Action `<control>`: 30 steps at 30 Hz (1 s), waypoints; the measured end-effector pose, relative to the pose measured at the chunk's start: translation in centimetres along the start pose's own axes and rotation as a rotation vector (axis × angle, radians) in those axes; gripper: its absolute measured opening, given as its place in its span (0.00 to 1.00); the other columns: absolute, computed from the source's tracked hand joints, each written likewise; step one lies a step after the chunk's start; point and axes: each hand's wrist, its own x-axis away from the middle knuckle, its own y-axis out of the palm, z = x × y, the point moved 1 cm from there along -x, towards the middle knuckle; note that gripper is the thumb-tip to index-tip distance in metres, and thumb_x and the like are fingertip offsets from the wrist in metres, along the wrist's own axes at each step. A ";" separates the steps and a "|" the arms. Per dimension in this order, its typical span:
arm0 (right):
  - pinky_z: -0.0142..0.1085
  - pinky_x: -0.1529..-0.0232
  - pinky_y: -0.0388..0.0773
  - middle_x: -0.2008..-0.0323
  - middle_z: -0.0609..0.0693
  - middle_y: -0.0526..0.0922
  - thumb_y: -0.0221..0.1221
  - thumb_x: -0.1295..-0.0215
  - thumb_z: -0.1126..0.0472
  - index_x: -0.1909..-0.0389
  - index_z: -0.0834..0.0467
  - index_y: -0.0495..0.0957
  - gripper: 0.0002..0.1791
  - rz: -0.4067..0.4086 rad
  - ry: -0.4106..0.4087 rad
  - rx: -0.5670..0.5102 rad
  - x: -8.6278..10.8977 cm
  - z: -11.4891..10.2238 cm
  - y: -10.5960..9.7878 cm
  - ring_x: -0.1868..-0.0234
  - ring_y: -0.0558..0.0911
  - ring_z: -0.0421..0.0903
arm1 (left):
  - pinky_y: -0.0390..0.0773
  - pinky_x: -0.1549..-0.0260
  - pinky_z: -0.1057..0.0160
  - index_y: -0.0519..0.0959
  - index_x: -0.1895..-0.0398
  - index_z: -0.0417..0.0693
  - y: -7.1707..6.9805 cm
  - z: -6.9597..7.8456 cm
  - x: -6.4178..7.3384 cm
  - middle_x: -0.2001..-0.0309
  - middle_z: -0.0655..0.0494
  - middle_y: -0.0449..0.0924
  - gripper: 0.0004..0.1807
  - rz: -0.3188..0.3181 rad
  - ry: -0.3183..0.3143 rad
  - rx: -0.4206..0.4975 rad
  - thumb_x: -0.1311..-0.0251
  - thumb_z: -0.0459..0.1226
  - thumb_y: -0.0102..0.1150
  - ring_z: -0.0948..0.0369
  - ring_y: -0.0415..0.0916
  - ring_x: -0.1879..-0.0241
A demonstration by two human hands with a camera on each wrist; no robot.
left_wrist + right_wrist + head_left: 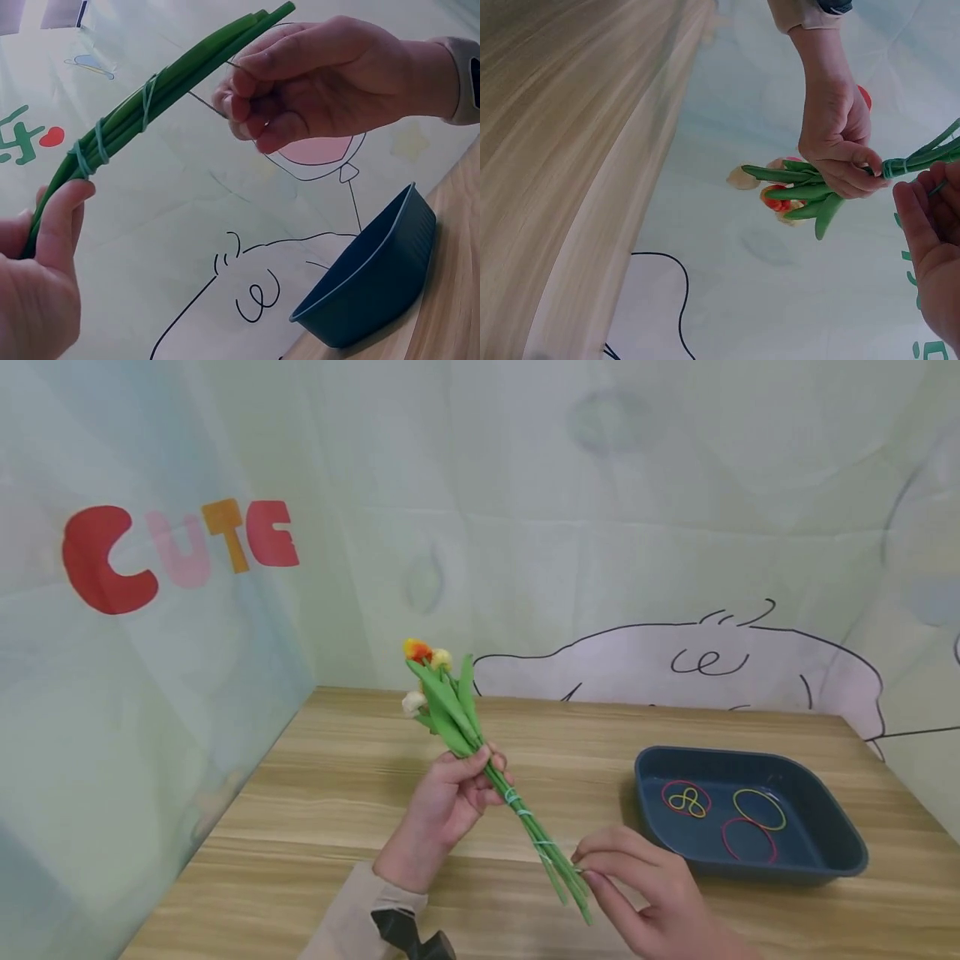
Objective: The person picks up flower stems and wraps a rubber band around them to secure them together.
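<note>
My left hand [457,789] grips a bunch of artificial tulips [450,706] around its green stems, just below the leaves. Orange-yellow, cream and white blooms point up and away. Teal rubber bands [94,152] circle the stems below that hand, and another teal band [148,103] crosses them further down. Beside the stem ends, my right hand [652,885] pinches a thin teal rubber band [936,187] between thumb and fingers. Most of this pinched band is hidden by the fingers.
A dark blue tray [847,835] stands on the wooden table [337,768] to the right. Red and yellow rubber bands [759,810] lie in it. A printed cloth backdrop [525,568] rises behind and left of the table.
</note>
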 end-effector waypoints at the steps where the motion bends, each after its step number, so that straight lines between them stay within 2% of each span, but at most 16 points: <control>1: 0.28 0.64 0.80 0.64 0.56 0.80 0.54 0.32 0.69 0.66 0.67 0.79 0.07 -0.004 0.001 -0.004 0.0 0.1 0.0 0.63 0.79 0.46 | 0.86 0.66 0.68 0.77 0.69 0.44 0.1 -0.1 0.0 0.72 0.55 0.81 0.15 -0.012 -0.010 -0.010 0.29 0.27 0.41 0.62 0.83 0.70; 6: 0.27 0.62 0.81 0.63 0.55 0.80 0.55 0.31 0.68 0.63 0.66 0.80 0.06 -0.024 0.028 -0.011 0.1 0.3 0.3 0.62 0.80 0.45 | 0.87 0.65 0.67 0.75 0.67 0.46 0.2 -0.7 0.0 0.70 0.56 0.82 0.10 -0.072 -0.043 -0.063 0.30 0.29 0.45 0.63 0.83 0.68; 12: 0.26 0.57 0.81 0.64 0.54 0.81 0.56 0.32 0.67 0.62 0.63 0.81 0.05 -0.045 0.103 -0.044 0.3 0.9 0.4 0.61 0.80 0.44 | 0.86 0.66 0.69 0.76 0.66 0.46 0.6 -1.5 0.1 0.69 0.58 0.84 0.07 -0.166 -0.089 -0.062 0.30 0.32 0.49 0.64 0.84 0.68; 18: 0.27 0.59 0.82 0.64 0.53 0.81 0.58 0.34 0.70 0.61 0.61 0.80 0.04 -0.088 0.161 -0.164 0.7 1.3 0.5 0.62 0.80 0.44 | 0.86 0.67 0.69 0.77 0.67 0.46 0.9 -2.0 0.0 0.71 0.58 0.84 0.10 -0.127 -0.124 -0.096 0.30 0.30 0.46 0.64 0.84 0.70; 22: 0.28 0.61 0.82 0.65 0.54 0.81 0.59 0.36 0.71 0.64 0.62 0.81 0.03 -0.111 0.158 -0.230 0.7 1.4 0.4 0.63 0.81 0.45 | 0.86 0.69 0.68 0.76 0.66 0.45 0.5 -2.0 -0.1 0.72 0.58 0.83 0.11 -0.070 -0.139 -0.184 0.32 0.27 0.43 0.63 0.84 0.71; 25: 0.28 0.62 0.83 0.66 0.55 0.82 0.60 0.37 0.72 0.65 0.63 0.81 0.03 -0.125 0.154 -0.260 0.7 1.5 0.4 0.64 0.81 0.45 | 0.86 0.69 0.67 0.75 0.67 0.44 0.5 -1.8 -0.2 0.72 0.57 0.82 0.11 -0.034 -0.173 -0.262 0.33 0.26 0.43 0.62 0.84 0.72; 30: 0.29 0.62 0.84 0.67 0.56 0.83 0.61 0.39 0.73 0.66 0.63 0.81 0.03 -0.126 0.167 -0.305 0.9 1.9 0.5 0.65 0.82 0.46 | 0.86 0.68 0.67 0.75 0.67 0.43 0.6 -1.1 -0.6 0.72 0.56 0.82 0.08 -0.067 -0.188 -0.372 0.34 0.27 0.46 0.62 0.85 0.71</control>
